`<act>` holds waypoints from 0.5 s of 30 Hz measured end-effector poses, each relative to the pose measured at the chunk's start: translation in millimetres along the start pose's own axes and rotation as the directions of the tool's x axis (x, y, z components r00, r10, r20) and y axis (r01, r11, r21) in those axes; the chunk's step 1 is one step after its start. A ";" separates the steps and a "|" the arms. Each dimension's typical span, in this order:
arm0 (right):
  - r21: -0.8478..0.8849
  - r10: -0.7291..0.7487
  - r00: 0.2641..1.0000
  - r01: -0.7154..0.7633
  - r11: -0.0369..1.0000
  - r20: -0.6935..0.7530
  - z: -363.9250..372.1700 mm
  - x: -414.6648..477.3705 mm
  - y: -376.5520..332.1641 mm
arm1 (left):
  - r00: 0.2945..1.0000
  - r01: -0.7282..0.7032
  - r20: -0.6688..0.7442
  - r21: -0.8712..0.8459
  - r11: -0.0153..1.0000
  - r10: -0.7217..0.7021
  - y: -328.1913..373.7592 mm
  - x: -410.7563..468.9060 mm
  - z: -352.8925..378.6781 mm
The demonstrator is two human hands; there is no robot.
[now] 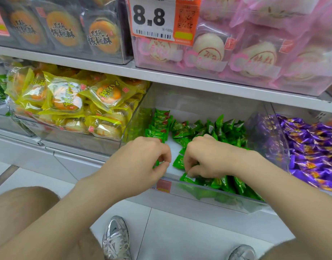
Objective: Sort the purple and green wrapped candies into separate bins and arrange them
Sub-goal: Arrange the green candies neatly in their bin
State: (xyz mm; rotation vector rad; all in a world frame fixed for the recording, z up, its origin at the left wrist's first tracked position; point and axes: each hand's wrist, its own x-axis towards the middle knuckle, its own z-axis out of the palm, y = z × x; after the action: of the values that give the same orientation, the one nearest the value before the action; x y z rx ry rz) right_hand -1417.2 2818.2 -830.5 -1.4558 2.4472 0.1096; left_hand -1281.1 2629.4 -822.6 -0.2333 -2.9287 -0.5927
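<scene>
The white metal shelving unit (180, 79) fills the wall in front of the crouching person. Its upper shelf carries clear boxes of black-wrapped round biscuits (64, 29) and pink-wrapped pale cakes (236, 59), with a big orange-and-white price card (154, 17) hanging between them. On the lower shelf, at its left end, stands a clear bin of yellow-wrapped pastries (67, 98). The middle one is the clear plastic bin of green sweets (175, 145), and touching its right wall is the clear plastic bin of purple sweets (270, 139). The purple foil-wrapped candies (315, 147) lie heaped and loose, filling their bin up to the right edge of the view. The green foil-wrapped candies (208, 128) are partly ordered: a tidy stack (159, 124) sits in the back left corner of their bin and a standing row (227, 184) lines the front wall towards the right, while the middle and back are a jumble, with bare white floor showing down the centre. The left hand (142, 158) hovers over the front left part of that bin, fingers curled and pinching one green candy (157, 163). The right hand (204, 160), just beside it, has its fingers bent down among the sweets near the front wall, gripping another green piece (179, 162). As far as I can see, no purple piece lies among the green, nor green among the purple, so the sorting looks done. What seems left is the arranging: the loose green middle, and the whole purple heap.
</scene>
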 end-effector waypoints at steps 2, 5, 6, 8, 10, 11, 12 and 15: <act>0.124 0.046 0.994 -0.034 0.992 -0.097 -4.7 -4.1 4.1 | 1.000 0.016 -0.010 -0.034 0.999 -0.017 2.1 2.8 1.0; 0.295 0.151 0.950 -0.066 0.953 -0.274 -12.5 -10.9 8.5 | 0.998 0.045 -0.032 -0.112 0.993 -0.049 4.0 6.5 2.2; 0.347 0.193 0.924 -0.071 0.935 -0.331 -14.9 -13.8 8.4 | 0.998 0.053 -0.036 -0.145 0.988 -0.059 5.2 7.0 2.5; 0.490 0.276 0.872 -0.047 0.870 -0.405 -20.4 -20.2 6.4 | 0.996 0.061 -0.052 -0.233 0.970 -0.076 10.2 7.6 1.2; 0.719 0.354 0.857 0.027 0.694 -0.374 -24.3 -27.0 1.6 | 0.992 0.051 -0.089 -0.320 0.946 -0.084 16.2 6.1 -2.6; 0.830 0.381 0.866 0.066 0.553 -0.323 -25.8 -30.1 -2.7 | 0.990 0.029 -0.120 -0.322 0.946 -0.071 18.5 5.1 -4.5; 0.914 0.395 0.882 0.089 0.395 -0.257 -27.2 -32.9 -7.7 | 0.986 -0.003 -0.161 -0.290 0.957 -0.045 19.7 4.1 -6.6; 0.998 0.378 0.925 0.054 -0.028 -0.039 -30.5 -37.8 -20.5 | 0.959 -0.093 -0.276 -0.113 0.989 0.059 18.0 3.1 -14.4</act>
State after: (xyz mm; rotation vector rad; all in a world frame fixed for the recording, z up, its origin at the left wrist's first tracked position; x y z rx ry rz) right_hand -1388.9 2833.8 -788.9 -0.3825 1.8049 -1.6662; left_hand -1279.4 2640.5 -802.3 -0.2548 -2.6103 -0.7340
